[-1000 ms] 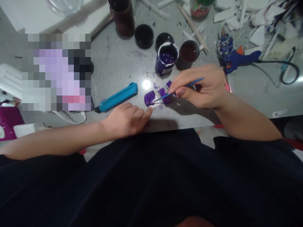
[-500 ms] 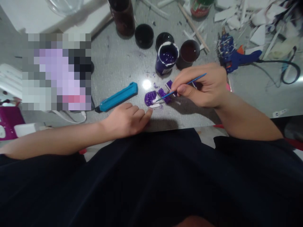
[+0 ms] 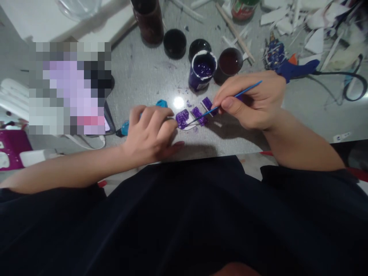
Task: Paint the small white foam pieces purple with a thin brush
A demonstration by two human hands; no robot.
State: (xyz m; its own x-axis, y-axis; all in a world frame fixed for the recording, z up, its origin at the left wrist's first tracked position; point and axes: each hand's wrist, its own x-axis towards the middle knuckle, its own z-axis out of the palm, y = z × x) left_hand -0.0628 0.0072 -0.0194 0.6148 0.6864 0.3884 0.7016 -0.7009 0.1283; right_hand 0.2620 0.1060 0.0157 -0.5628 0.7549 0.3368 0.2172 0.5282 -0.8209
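My right hand (image 3: 251, 99) pinches a thin blue paintbrush (image 3: 240, 92). Its tip rests on a small white piece (image 3: 189, 127) whose left part is coated in wet purple paint (image 3: 181, 117). At that piece's left edge is my left hand (image 3: 152, 132), fingers bent and thumb apart, seemingly holding nothing; whether a fingertip touches the piece I cannot tell. Beneath or behind this hand lies a blue utility knife (image 3: 161, 103), mostly covered. Two more purple-painted pieces (image 3: 198, 116) lie to the right, the farther one partly behind my right hand. An open jar of purple paint (image 3: 203, 71) stands beyond them.
Dark round containers (image 3: 174, 44) and a dark bottle (image 3: 148, 23) stand at the back. A blue glue gun (image 3: 299, 69) with a cord lies right, near white scraps (image 3: 313, 42). A wooden stick (image 3: 235, 32) lies behind. On the left are a blurred-out phone (image 3: 73, 92) and a white cable.
My left hand has lifted its knuckles and shifted up over the utility knife, its extended index finger now bent. My right hand has moved slightly right, with the brush tip still on the piece.
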